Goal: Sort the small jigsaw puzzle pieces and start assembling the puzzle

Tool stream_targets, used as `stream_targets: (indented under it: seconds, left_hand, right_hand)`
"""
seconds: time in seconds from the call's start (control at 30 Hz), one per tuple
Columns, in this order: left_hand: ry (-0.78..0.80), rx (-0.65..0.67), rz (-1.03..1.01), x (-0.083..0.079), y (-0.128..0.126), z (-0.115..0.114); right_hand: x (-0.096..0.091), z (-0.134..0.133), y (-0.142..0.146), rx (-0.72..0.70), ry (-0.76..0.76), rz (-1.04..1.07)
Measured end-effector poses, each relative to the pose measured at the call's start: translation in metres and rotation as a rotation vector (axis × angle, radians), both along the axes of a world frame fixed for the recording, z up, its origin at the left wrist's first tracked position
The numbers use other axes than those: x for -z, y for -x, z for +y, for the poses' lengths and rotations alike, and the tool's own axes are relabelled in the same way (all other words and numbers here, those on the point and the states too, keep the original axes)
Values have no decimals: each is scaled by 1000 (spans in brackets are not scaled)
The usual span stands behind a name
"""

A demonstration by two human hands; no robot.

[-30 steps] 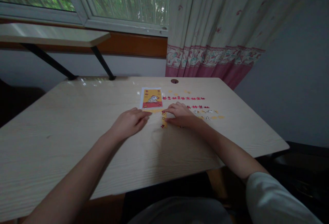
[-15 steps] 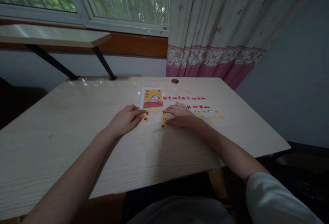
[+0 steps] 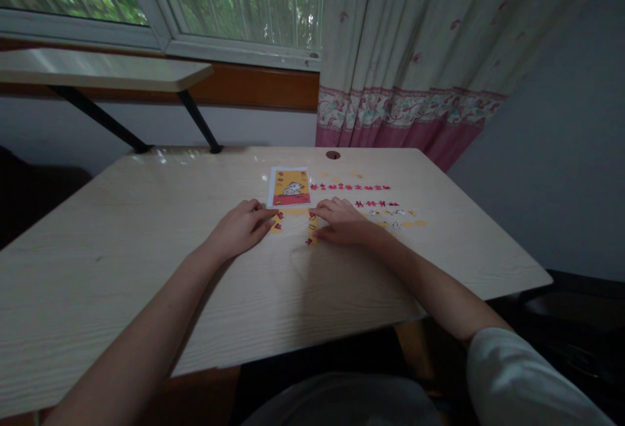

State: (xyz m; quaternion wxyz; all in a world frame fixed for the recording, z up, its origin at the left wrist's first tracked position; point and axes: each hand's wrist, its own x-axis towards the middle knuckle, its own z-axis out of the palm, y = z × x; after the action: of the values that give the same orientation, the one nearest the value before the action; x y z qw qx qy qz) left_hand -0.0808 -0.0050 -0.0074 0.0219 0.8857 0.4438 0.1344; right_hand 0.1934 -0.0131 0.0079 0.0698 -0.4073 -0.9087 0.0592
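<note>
A partly joined jigsaw puzzle (image 3: pixel 295 212) lies flat on the table, with a yellow top strip and two side strips bearing red and yellow drawings. My left hand (image 3: pixel 240 229) rests at its left side, index finger stretched to the top left corner and thumb lower by the left strip. My right hand (image 3: pixel 340 221) lies at the right side. Its index fingertip touches the top right corner, and the thumb reaches the right strip lower down. Both hands have finger and thumb apart; the other fingers are partly hidden. Just beyond the puzzle is a picture card (image 3: pixel 291 188) showing a white animal.
Red jigsaw pieces (image 3: pixel 359 187) lie in rows right of the card. White and yellow pieces (image 3: pixel 398 212) are spread beyond my right hand. A raised shelf (image 3: pixel 107 69) stands at the back left. Curtains (image 3: pixel 390 87) hang behind the wooden table (image 3: pixel 146 250), which has a cable hole (image 3: pixel 333 155).
Hardly anything differs: both hands stay on the puzzle's upper corners, and the view shifts very slightly.
</note>
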Motion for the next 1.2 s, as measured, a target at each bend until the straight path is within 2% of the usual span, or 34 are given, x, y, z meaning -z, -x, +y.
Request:
stream_targets:
  seconds: [0.53,1.2]
  left_hand:
    - [1,23,-11,4,1,2]
    - [16,37,-30,1,6,4]
  right_hand:
    - [-1,-1,1,-25,-20,-45]
    - [0,3,-2,-33,9,52]
